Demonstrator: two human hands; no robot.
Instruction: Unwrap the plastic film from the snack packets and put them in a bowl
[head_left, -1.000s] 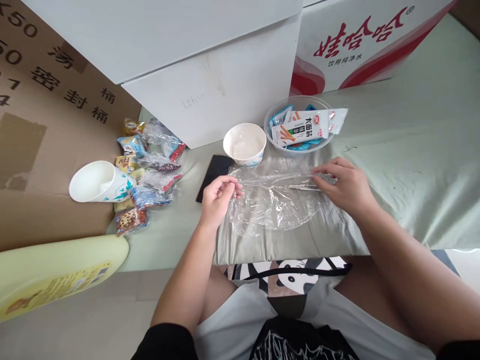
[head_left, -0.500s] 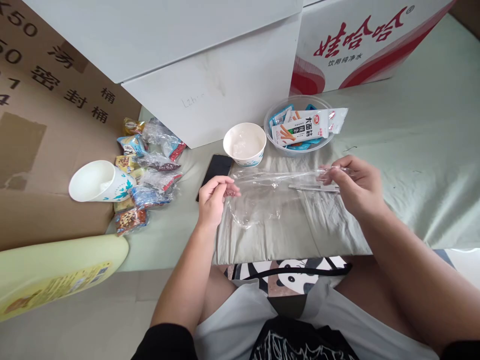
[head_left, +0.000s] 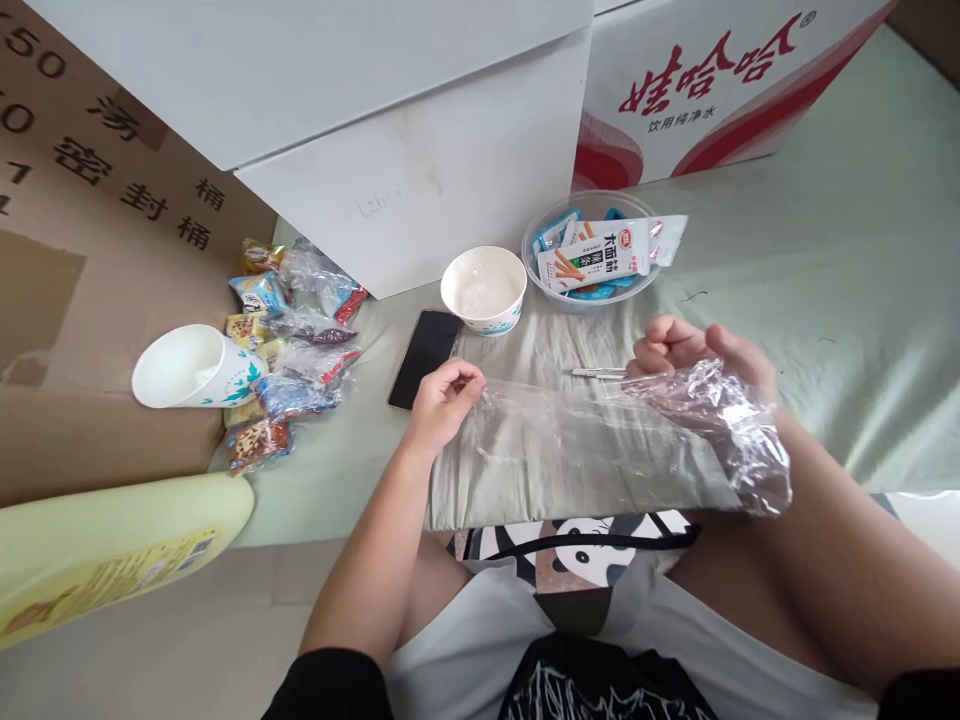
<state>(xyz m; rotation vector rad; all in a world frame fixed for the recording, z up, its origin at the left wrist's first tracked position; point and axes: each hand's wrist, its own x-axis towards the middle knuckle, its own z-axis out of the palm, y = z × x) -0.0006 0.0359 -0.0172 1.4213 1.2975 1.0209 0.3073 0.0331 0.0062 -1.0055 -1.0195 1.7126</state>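
Note:
A clear plastic bag [head_left: 600, 435] stretches between my two hands above the cloth-covered surface. My left hand [head_left: 448, 400] pinches its left end between thumb and fingertips. My right hand [head_left: 697, 365] is curled at the other end, thumb raised, and the crumpled plastic bunches over its palm and wrist. Just left of the right hand's fingers, a thin silvery tool [head_left: 596, 373] lies on the cloth, partly hidden. Beyond my left hand lies a dark phone [head_left: 424, 358], beside a white paper bowl [head_left: 495, 322].
A clear round tub [head_left: 585, 300] holds several snack packets. Wrapped snacks [head_left: 300, 390] lie at left with a tipped paper cup [head_left: 225, 370] against a brown carton [head_left: 90, 330]. White boxes [head_left: 450, 190] stand behind. A pale yellow container [head_left: 127, 530] sits at lower left.
The bag has swung right and toward me, its crumpled part now over my right wrist. My right hand has turned, fingers curled upward. My left fingers have closed on the bag's end.

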